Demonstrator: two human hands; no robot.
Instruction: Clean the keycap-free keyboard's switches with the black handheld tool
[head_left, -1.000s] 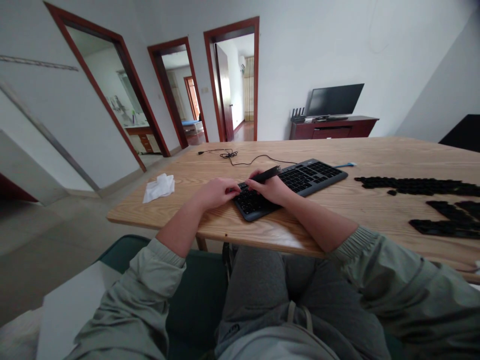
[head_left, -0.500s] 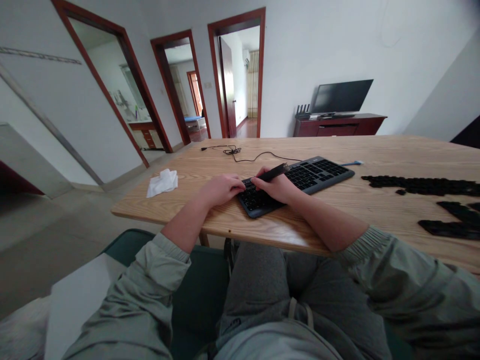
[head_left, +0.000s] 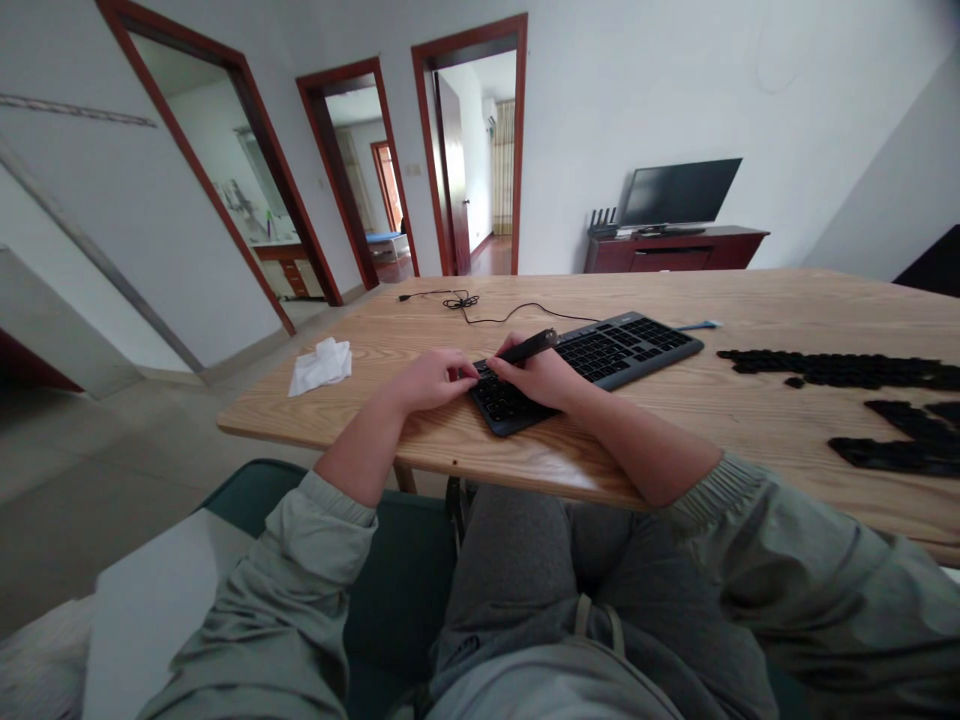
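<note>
A black keyboard (head_left: 637, 345) lies at a slant on the wooden table in front of me, its left end close to me. My right hand (head_left: 540, 375) rests over its left part, with the fingers wrapped round a thick, black, pen-like tool (head_left: 531, 346). The tool's upper end points up to the right; its lower end is hidden by the hand. At the keyboard's left edge is my left hand (head_left: 435, 380), thumb and fingertips pinched together by the keys. Whatever lies between those fingertips is too small to make out.
Rows of small black pieces (head_left: 832, 368), apparently keycaps, lie at the right of the table (head_left: 375, 420). A crumpled white tissue (head_left: 321, 367) is at the left. Behind the keyboard runs a bundled black cable (head_left: 461, 300). A thin blue tool (head_left: 701, 325) sticks out past the keyboard.
My left hand has drawn slightly left, and its thumb and fingers now form a visible loop. The black tool in my right hand has shifted a little left, with a small camera shift.
</note>
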